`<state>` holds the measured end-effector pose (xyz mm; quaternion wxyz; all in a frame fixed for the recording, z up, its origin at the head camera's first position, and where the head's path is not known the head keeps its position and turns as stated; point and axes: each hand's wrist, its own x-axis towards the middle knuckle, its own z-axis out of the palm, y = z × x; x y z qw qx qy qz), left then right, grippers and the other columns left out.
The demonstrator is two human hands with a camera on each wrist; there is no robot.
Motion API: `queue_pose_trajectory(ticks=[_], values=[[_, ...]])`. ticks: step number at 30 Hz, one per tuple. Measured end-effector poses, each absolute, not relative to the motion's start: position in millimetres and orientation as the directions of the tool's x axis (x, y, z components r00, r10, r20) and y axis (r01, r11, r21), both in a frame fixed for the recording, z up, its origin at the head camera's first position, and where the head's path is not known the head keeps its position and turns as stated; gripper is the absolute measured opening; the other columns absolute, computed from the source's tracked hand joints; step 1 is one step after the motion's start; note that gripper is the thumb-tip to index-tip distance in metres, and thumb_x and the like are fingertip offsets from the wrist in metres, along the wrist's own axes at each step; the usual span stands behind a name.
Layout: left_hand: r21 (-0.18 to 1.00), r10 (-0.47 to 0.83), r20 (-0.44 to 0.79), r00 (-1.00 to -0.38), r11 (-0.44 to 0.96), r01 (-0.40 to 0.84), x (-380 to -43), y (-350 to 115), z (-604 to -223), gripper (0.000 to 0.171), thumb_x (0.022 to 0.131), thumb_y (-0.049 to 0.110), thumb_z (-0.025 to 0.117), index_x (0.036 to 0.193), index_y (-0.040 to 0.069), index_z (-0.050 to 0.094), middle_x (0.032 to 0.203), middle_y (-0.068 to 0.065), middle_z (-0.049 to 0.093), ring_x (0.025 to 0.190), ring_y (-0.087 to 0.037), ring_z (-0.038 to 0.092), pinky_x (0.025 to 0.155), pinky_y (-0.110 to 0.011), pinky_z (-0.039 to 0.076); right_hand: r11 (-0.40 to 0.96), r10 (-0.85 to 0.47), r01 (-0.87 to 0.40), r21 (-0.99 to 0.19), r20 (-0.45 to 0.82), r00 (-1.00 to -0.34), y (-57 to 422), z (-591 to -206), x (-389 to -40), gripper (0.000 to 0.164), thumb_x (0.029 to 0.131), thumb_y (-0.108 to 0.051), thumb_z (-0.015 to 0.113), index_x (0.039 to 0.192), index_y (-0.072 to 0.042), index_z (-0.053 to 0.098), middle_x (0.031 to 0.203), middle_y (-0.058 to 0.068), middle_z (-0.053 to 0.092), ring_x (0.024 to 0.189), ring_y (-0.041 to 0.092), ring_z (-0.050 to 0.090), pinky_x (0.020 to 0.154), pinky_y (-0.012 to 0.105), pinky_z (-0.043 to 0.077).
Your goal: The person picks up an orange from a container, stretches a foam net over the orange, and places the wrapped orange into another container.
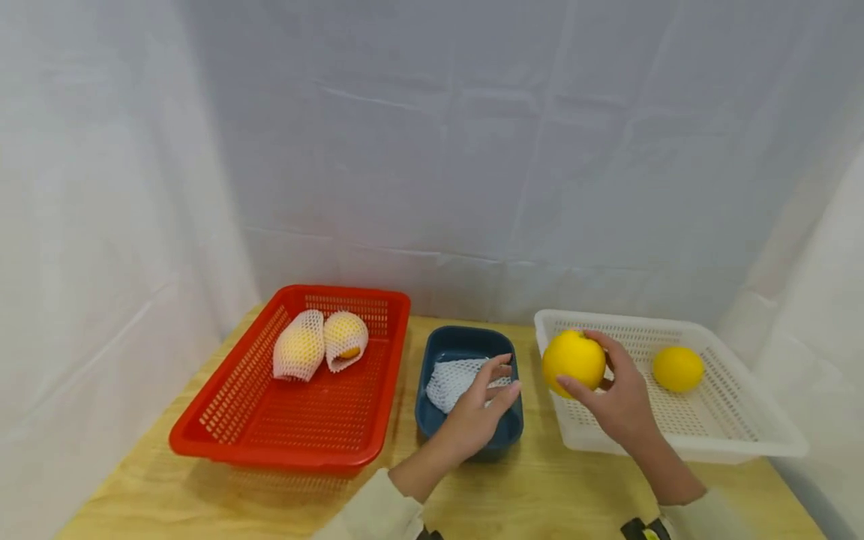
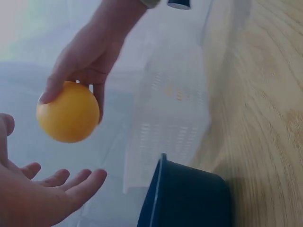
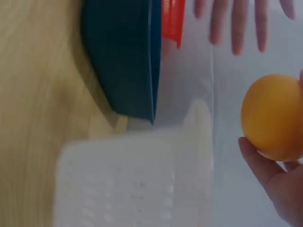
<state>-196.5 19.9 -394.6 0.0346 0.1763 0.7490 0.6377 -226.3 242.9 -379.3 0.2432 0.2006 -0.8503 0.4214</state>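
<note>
My right hand (image 1: pixel 617 394) grips a round, yellow-looking orange (image 1: pixel 574 363), thumb on the near side and fingers behind, above the left end of the white basket (image 1: pixel 682 448). In the right wrist view the orange (image 3: pixel 274 117) sits against the fingertips. Over the dark blue bin (image 1: pixel 466 334), my left hand (image 1: pixel 475 412) holds nothing, its fingers spread and relaxed. In the left wrist view, that hand (image 2: pixel 42 194) has its palm turned toward the orange (image 2: pixel 68 112), with a gap between them. White foam net sleeves (image 1: pixel 448 382) lie in the bin, partly hidden by the left hand.
Another yellow fruit (image 1: pixel 678 369) lies in the white basket. On the left, a red basket (image 1: pixel 283 454) contains two fruits in foam nets, one long (image 1: pixel 299 346) and one rounder (image 1: pixel 345 339). All stand on a wooden table (image 1: pixel 513 495), with white cloth (image 1: pixel 432 150) behind and at both sides.
</note>
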Motion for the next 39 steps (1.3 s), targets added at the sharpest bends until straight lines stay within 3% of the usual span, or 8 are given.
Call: queue_pose_trajectory(ticks=[6,13,17,24,27,31,34,39], values=[[0.985,0.366,0.161,-0.917,-0.003,0.172,-187.8,-2.1,-387.5,0.054,0.100,0.035,0.053,0.149,0.025,0.030,0.150,-0.011,0.037,0.127,-0.031,0.050,0.094,-0.043,0.051,0.427,-0.248,-0.733,-0.529,0.712,-0.657,211.2,-399.3,-206.3,0.082,0.064,0.002,0.088,0.135,-0.003,0.048,0.134,0.016,0.051,0.113,0.001,0.048,0.075,0.015,0.052],[0.972,0.492,0.166,-0.855,0.062,0.225,-172.8,-27.0,-390.0,0.063,0.093,0.036,0.065,0.147,0.028,0.034,0.149,-0.005,0.038,0.129,-0.031,0.046,0.091,-0.036,0.053,0.215,-0.371,-0.913,-0.347,0.835,-0.405,185.1,-424.7,-194.2,0.076,0.075,-0.042,0.080,0.124,0.009,0.052,0.127,0.024,0.050,0.117,0.013,0.051,0.081,0.013,0.050],[0.981,0.512,0.154,-0.845,0.025,0.194,-165.9,-31.1,-396.7,0.062,0.089,0.029,0.071,0.143,0.024,0.040,0.142,-0.001,0.043,0.119,-0.024,0.049,0.086,-0.030,0.054,0.150,-0.386,-0.932,-0.330,0.849,-0.362,175.0,-433.6,-187.7,0.076,0.076,-0.041,0.079,0.124,0.011,0.051,0.127,0.026,0.049,0.116,0.016,0.052,0.083,0.014,0.050],[0.988,0.441,0.140,-0.887,-0.009,0.152,-163.3,-34.0,-405.6,0.060,0.087,0.024,0.074,0.139,0.017,0.046,0.137,-0.006,0.048,0.114,-0.025,0.052,0.088,-0.034,0.054,0.146,-0.382,-0.887,-0.439,0.802,-0.460,168.7,-436.0,-182.3,0.082,0.073,-0.039,0.081,0.129,0.010,0.046,0.130,0.023,0.047,0.120,0.016,0.048,0.080,0.019,0.053],[0.989,0.425,0.135,-0.895,-0.009,0.145,-162.3,-36.1,-407.7,0.062,0.086,0.023,0.075,0.140,0.015,0.046,0.137,-0.007,0.049,0.115,-0.026,0.052,0.088,-0.035,0.053,0.050,-0.379,-0.765,-0.642,0.697,-0.609,170.8,-432.1,-177.8,0.078,0.080,-0.032,0.078,0.136,0.007,0.039,0.134,0.016,0.047,0.120,0.014,0.050,0.083,0.025,0.054],[0.990,0.419,0.131,-0.899,-0.009,0.140,-160.8,-39.4,-409.6,0.063,0.085,0.023,0.076,0.140,0.015,0.045,0.137,-0.008,0.048,0.118,-0.026,0.051,0.089,-0.037,0.053,-0.097,-0.400,-0.448,-0.889,0.447,-0.800,175.6,-426.2,-172.6,0.062,0.092,-0.032,0.067,0.141,-0.009,0.037,0.134,0.010,0.048,0.113,0.013,0.055,0.087,0.027,0.052],[0.992,0.429,0.116,-0.896,0.001,0.129,-158.8,-41.6,-411.3,0.063,0.085,0.023,0.076,0.140,0.015,0.045,0.138,-0.007,0.047,0.119,-0.026,0.050,0.090,-0.037,0.053,-0.126,-0.470,-0.283,-0.951,0.309,-0.827,177.8,-424.4,-168.9,0.056,0.094,-0.033,0.065,0.140,-0.015,0.039,0.132,0.010,0.047,0.113,0.015,0.056,0.090,0.027,0.051],[0.996,0.469,0.084,-0.879,-0.014,0.088,-155.4,-45.5,-416.7,0.064,0.086,0.023,0.075,0.140,0.013,0.043,0.140,-0.007,0.045,0.117,-0.025,0.051,0.091,-0.036,0.053,-0.111,-0.539,-0.193,-0.975,0.223,-0.812,175.4,-427.2,-161.8,0.061,0.090,-0.012,0.070,0.140,-0.002,0.037,0.136,0.012,0.046,0.116,0.016,0.054,0.092,0.031,0.051]])
